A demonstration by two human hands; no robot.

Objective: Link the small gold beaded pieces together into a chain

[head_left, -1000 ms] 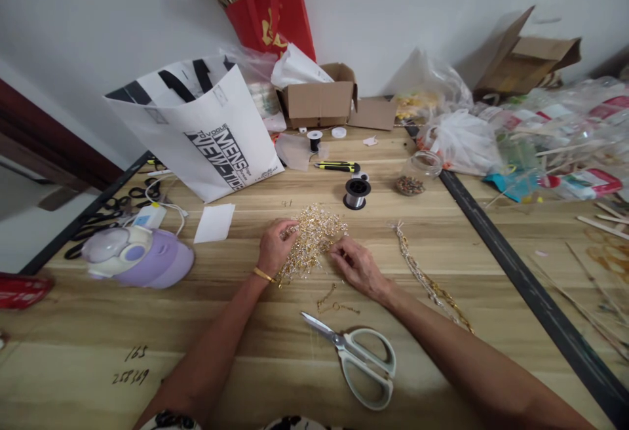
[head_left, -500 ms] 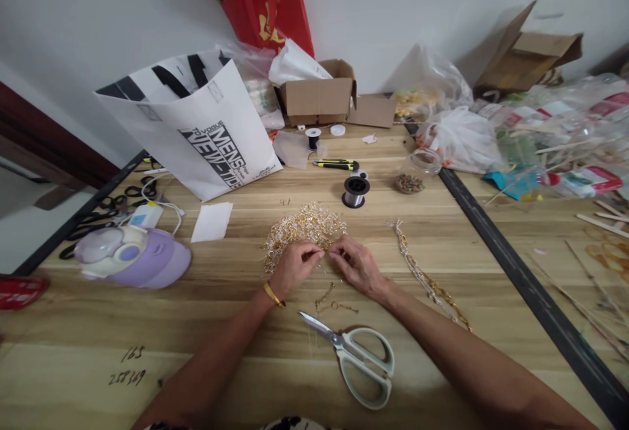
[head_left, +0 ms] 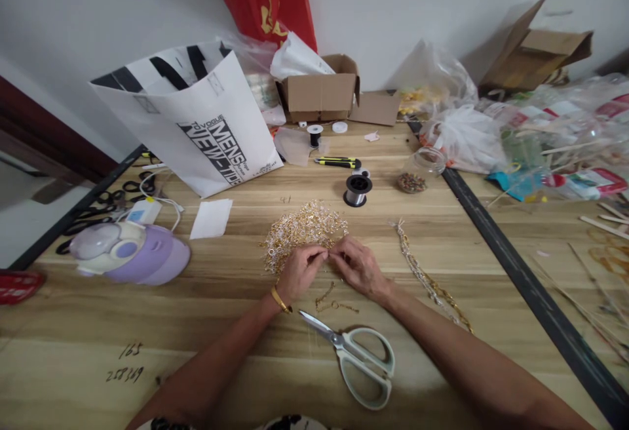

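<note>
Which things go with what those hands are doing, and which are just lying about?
Probably go with it: shiny pile, short gold chain, maybe scissors, silvery spool.

Probably just lying about: purple bottle, white bag, red bag, cardboard box.

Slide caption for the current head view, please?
Left hand and right hand pinched close together at a pile of small gold and clear pieces, scissors lying nearby.

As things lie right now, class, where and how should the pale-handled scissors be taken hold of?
Likely best by the handle loops of the pale-handled scissors, coming from the near right: they lie flat, wide loops that way, blades pointing away, to the left.
</note>
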